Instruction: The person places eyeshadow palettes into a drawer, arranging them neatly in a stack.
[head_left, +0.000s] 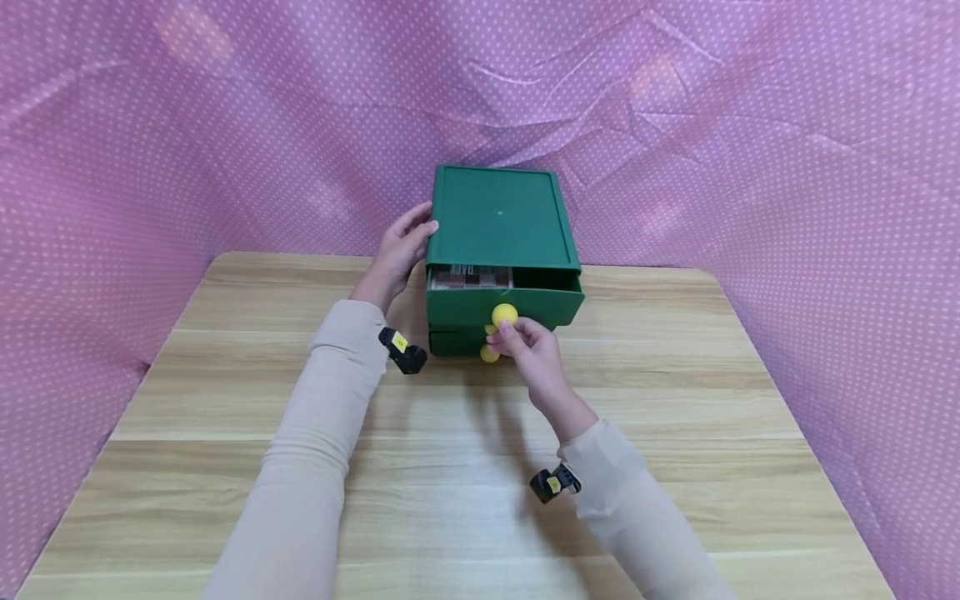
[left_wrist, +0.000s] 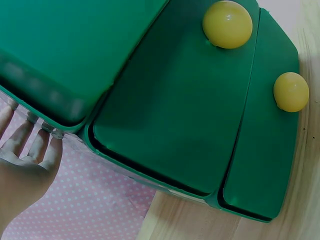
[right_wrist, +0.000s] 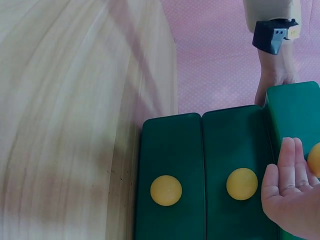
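A green drawer cabinet (head_left: 502,217) stands at the back of the table, its top drawer (head_left: 461,308) pulled partway out. Inside that drawer, on the left, lies a flat printed item (head_left: 472,277); the front panel hides part of it. My right hand (head_left: 538,358) pinches the yellow round knob (head_left: 505,314) of this drawer, thumb on top. The lower two drawers are closed, each with a yellow knob, the middle one (right_wrist: 242,184) and the bottom one (right_wrist: 166,190). With fairly straight fingers, my left hand (head_left: 395,257) rests its fingertips against the cabinet's left side.
The cabinet sits on a light wood-grain table (head_left: 420,500). Pink dotted fabric (head_left: 300,125) hangs behind it and along both sides, close to the cabinet's back. A small black camera (head_left: 403,350) is strapped at the left wrist and another camera (head_left: 553,483) at the right.
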